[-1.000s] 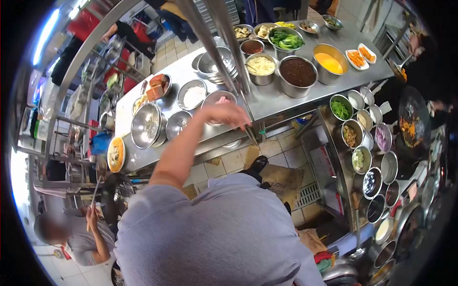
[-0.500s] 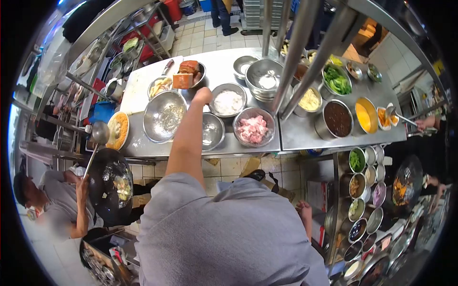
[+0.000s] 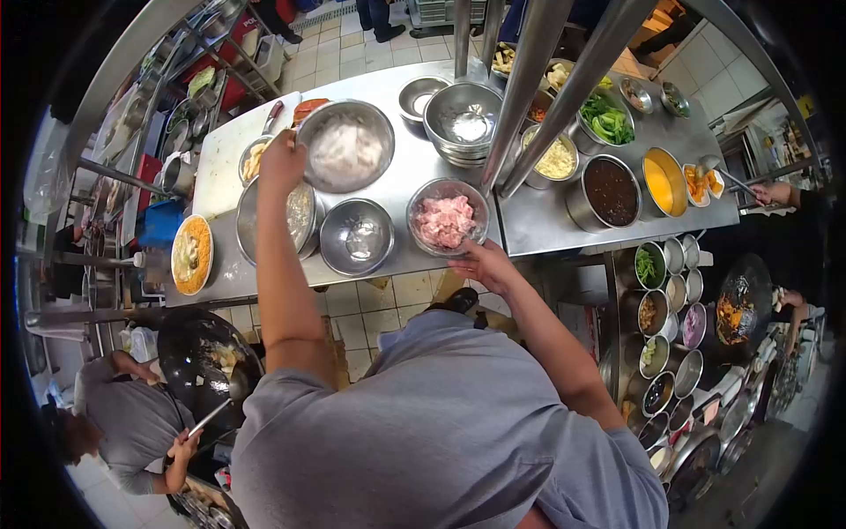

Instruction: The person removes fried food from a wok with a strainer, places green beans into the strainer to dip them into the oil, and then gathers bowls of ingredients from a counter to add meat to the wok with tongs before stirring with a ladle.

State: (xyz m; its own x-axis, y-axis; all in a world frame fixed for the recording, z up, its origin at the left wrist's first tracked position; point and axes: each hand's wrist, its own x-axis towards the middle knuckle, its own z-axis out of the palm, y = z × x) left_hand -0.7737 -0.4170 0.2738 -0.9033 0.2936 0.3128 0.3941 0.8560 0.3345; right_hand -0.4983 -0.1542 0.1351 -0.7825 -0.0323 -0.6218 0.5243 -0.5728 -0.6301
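Your left hand (image 3: 280, 163) gripped the rim of the flour bowl (image 3: 345, 145), lifted above the table (image 3: 529, 231). Your right hand (image 3: 483, 262) held the near edge of the meat bowl (image 3: 447, 218).

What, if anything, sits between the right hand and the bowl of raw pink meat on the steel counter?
Nothing visible. The right hand is already at the near rim of the meat bowl, fingers on its edge. The left hand holds the rim of the bowl of white powder, lifted above the other bowls.

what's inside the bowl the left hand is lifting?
The bowl, tilted in the left hand, holds something white and powdery or grainy. What sits on the counter beneath it is covered.
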